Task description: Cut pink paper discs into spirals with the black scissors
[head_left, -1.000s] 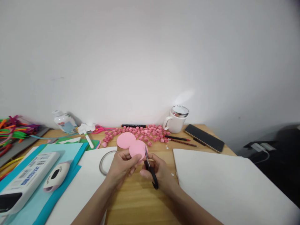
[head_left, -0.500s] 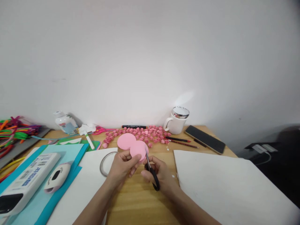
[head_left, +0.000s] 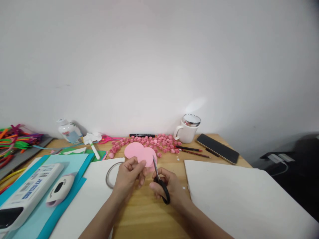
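Between the thumb and fingers of my left hand (head_left: pixel 132 174) is a pink paper circle (head_left: pixel 147 156), held up above the table. My right hand (head_left: pixel 168 186) grips black-handled scissors (head_left: pixel 161 186), fingers wrapped about the handles. The scissor blades lie at the right edge of the circle; whether they are parted is hard to see. A second pink paper circle (head_left: pixel 132 149) lies flat just behind the held one, partly covered by it. Many small pink paper rolls (head_left: pixel 161 141) are spread over the table behind both hands.
A white mug (head_left: pixel 188 129), pencils (head_left: pixel 193 152) and a phone (head_left: pixel 218 148) stand or lie at the back right. White boards (head_left: pixel 239 196) flank the hands. On the left are a metal ring (head_left: pixel 108 176), a glue-pen-like stick (head_left: pixel 95 151), a bottle (head_left: pixel 69 131) and a white device (head_left: pixel 60 190).
The held circle has turned slightly in my left fingers, and its edge shifts against the blades. My right hand and the scissors have drawn slightly down. The rest stays put.
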The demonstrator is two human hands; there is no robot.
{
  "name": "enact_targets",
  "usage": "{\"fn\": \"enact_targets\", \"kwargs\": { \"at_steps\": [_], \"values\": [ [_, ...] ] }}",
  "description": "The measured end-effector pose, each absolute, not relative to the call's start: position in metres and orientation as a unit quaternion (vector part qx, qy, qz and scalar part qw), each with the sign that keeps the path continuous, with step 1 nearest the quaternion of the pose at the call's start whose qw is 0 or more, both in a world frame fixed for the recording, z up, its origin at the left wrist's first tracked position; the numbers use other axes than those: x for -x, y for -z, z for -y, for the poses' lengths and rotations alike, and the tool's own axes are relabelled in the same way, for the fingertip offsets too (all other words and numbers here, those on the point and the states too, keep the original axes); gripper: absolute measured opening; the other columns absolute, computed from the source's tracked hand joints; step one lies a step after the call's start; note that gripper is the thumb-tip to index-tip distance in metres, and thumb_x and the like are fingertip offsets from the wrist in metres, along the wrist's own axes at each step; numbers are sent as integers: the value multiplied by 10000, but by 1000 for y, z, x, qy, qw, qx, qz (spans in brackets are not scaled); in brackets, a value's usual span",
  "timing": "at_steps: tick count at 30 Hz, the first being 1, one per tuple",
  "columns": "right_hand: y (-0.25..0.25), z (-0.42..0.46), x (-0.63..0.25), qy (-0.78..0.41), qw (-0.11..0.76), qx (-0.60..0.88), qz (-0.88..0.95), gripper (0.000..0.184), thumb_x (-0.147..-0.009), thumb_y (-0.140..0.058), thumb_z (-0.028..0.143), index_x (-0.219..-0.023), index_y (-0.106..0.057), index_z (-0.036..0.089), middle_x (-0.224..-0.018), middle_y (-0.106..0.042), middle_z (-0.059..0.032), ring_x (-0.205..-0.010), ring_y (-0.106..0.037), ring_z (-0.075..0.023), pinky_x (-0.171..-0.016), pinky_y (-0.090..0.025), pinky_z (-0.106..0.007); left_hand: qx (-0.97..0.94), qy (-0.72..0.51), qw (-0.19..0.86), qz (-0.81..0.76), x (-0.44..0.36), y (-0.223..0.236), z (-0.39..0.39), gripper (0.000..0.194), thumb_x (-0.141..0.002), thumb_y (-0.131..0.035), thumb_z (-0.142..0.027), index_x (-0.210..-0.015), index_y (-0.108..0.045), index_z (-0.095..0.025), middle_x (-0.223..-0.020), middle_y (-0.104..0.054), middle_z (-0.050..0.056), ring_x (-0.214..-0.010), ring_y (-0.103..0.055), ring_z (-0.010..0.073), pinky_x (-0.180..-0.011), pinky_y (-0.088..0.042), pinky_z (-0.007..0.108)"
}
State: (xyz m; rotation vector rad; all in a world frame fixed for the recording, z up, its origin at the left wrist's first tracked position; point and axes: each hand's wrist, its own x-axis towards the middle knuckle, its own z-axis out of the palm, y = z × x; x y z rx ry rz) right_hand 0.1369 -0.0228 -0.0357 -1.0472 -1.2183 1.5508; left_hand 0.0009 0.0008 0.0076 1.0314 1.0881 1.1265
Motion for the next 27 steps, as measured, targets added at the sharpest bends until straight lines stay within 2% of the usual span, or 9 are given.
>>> {"fn": "enact_targets", "kwargs": {
  "at_steps": [8, 13, 21, 27],
  "values": [
    [40, 21, -138, -640, 449, 394, 484, 373, -574, -736, 342, -787, -473, 184, -515, -470, 83, -428, -419, -71, -421, -311, -181, -474, -458, 574, -486, -1, -7, 0, 280, -615, -684, -334, -508, -533, -125, -324, -431, -66, -263, -300, 15, -305, -184, 147],
    [35, 19, -141, -636, 473, 372, 483, 386, -551, -757, 287, -781, -466, 184, -607, -514, 59, -513, -417, -74, -483, -309, -182, -478, -439, 589, -482, -2, -8, 1, 235, -614, -685, -329, -565, -585, -121, -348, -447, -64, -266, -308, 16, -306, -186, 150],
    [35, 20, -140, -641, 462, 375, 485, 346, -584, -736, 302, -780, -478, 179, -541, -423, 82, -461, -326, -59, -426, -238, -176, -481, -447, 582, -480, -1, -7, 0, 253, -631, -674, -329, -541, -558, -123, -337, -429, -68, -278, -292, 13, -323, -175, 155],
    [33, 21, -139, -628, 457, 392, 493, 339, -599, -718, 343, -774, -477, 182, -491, -395, 93, -437, -350, -64, -425, -268, -180, -482, -449, 582, -476, -1, -8, 1, 281, -634, -672, -339, -519, -523, -130, -330, -423, -72, -284, -290, 14, -329, -178, 155]
  ]
}}
